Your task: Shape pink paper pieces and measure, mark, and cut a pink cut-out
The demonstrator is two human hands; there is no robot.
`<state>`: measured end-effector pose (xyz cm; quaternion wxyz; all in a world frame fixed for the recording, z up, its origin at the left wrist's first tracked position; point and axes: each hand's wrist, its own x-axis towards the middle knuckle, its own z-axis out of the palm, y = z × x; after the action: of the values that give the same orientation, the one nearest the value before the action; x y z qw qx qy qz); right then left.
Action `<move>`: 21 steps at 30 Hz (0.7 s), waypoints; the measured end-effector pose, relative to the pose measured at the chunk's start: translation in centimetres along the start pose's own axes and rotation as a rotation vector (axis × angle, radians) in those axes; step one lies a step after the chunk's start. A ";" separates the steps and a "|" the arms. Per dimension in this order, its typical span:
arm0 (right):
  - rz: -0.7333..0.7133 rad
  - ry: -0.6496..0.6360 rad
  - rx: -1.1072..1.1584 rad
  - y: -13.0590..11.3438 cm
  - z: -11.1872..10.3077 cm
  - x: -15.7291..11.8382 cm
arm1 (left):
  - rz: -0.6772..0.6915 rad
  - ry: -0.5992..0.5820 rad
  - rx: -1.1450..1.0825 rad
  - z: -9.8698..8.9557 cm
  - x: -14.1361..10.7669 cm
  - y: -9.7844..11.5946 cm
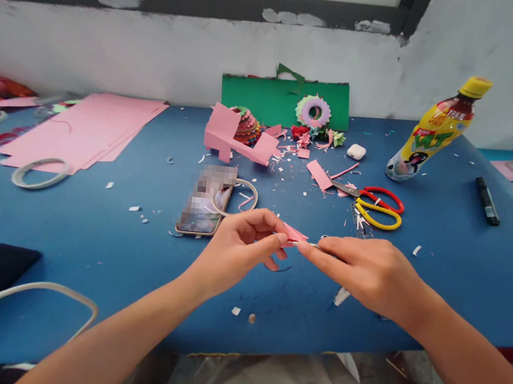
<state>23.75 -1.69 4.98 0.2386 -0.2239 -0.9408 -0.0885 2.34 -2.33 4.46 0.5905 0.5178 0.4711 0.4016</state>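
A small folded piece of pink paper is pinched between the thumb and fingers of my left hand. My right hand is closed around a thin tool, whose light tip meets the paper's lower edge; the rest of the tool is hidden by the fingers. Behind my left hand lie a phone and a tape roll that overlaps its edge. Scissors with red and yellow handles rest beyond my right hand, their blades by a pink strip.
Pink sheets and another tape roll lie left. Cut pink paper, a paper ring and a green sheet are at the back. A bottle and a black marker stand and lie right.
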 end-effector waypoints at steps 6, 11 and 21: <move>-0.049 0.030 -0.166 -0.4 0.1 -0.1 | -0.001 0.036 0.002 0.2 0.2 -0.3; -0.066 0.006 -0.268 -0.6 0.1 -0.2 | 0.001 0.041 -0.008 0.3 0.1 -0.3; -0.011 0.033 -0.261 -1.4 0.4 -0.1 | 0.039 0.058 0.015 0.3 -0.1 -0.3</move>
<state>23.02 -2.90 4.48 0.2225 -0.2463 -0.9184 -0.2153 2.62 -2.51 4.17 0.5646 0.5194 0.4808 0.4245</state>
